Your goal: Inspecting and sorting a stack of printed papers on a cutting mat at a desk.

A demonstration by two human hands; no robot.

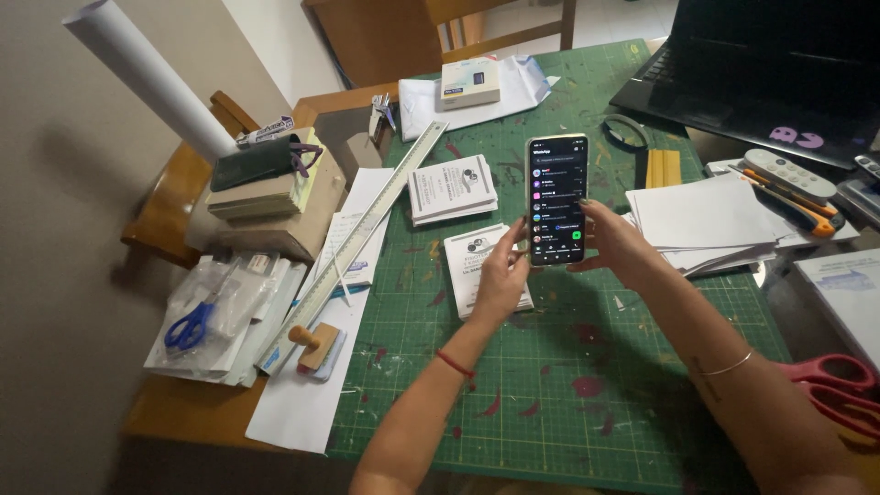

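Note:
Both hands hold a smartphone (555, 197) upright over a green cutting mat (550, 367). Its dark screen shows a list with small round icons. My left hand (500, 280) grips the phone's lower left edge, a red cord around that wrist. My right hand (616, 240) grips the lower right edge, thumb on the screen, a thin bracelet further up the forearm. Just behind my left hand lies a stack of white printed cards (472, 261); a second stack (452, 189) sits further back.
A long metal ruler (357, 238) lies diagonally at left, near a wooden stamp (314, 341), blue scissors (190, 326) in plastic sleeves and a paper roll (147, 73). Paper sheets (701, 220), an orange cutter (796, 206), a remote (788, 172), a laptop (761, 69) and red scissors (839, 385) lie right.

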